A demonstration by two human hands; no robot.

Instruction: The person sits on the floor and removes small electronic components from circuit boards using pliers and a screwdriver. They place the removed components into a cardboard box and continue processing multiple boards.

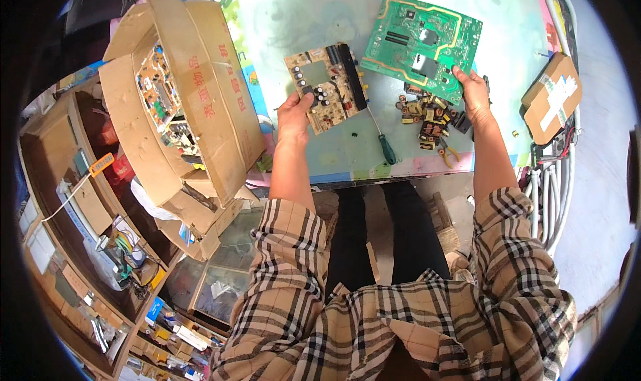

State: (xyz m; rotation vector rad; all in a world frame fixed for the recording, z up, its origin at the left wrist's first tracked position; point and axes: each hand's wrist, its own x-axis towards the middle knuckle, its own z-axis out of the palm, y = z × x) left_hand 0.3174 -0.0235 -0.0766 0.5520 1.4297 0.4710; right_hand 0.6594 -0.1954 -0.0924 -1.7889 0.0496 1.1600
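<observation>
My left hand [294, 114] holds a tan circuit board [328, 84] by its near corner, lifted over the table; the board carries black capacitors and a long black heat sink. My right hand [473, 87] grips the near right edge of a large green circuit board [417, 44] that lies on the pale table [314, 21]. Between the hands, a screwdriver [382, 141] with a dark green handle rests on the table. A pile of small loose electronic parts [427, 117] sits just left of my right hand.
An open cardboard box [200, 94] holding more circuit boards stands tilted at the left. A small taped cardboard parcel [551, 97] lies at the right table edge, beside white cables [557, 194]. Wooden shelves [73, 221] with clutter fill the lower left.
</observation>
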